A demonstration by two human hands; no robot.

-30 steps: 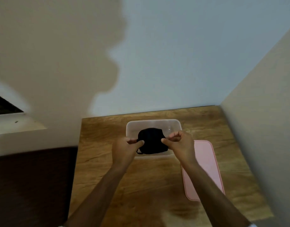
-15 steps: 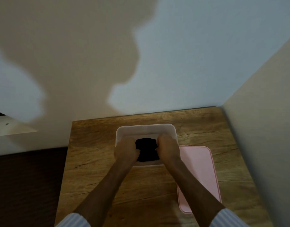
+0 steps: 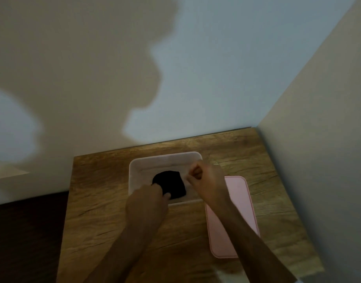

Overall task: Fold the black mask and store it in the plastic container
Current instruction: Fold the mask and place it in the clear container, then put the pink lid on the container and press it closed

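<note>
The folded black mask (image 3: 169, 185) lies flat on the floor of the clear plastic container (image 3: 134, 166), which sits on the wooden table. My left hand (image 3: 147, 203) reaches over the container's near wall, its curled fingers and thumb resting on the mask's near-left edge. My right hand (image 3: 206, 180) hovers over the container's right side, just off the mask's right edge. Its fingers are curled together with nothing visible in them, and the hand is motion-blurred.
A pink lid (image 3: 232, 217) lies flat on the wooden table (image 3: 98, 201) right of the container, partly under my right forearm. A wall stands behind the table and another close on the right. The table's left edge drops to a dark floor.
The mask went from being held above the container to lying inside it. My right hand has since lifted off the mask to the right, while my left hand stays at its edge.
</note>
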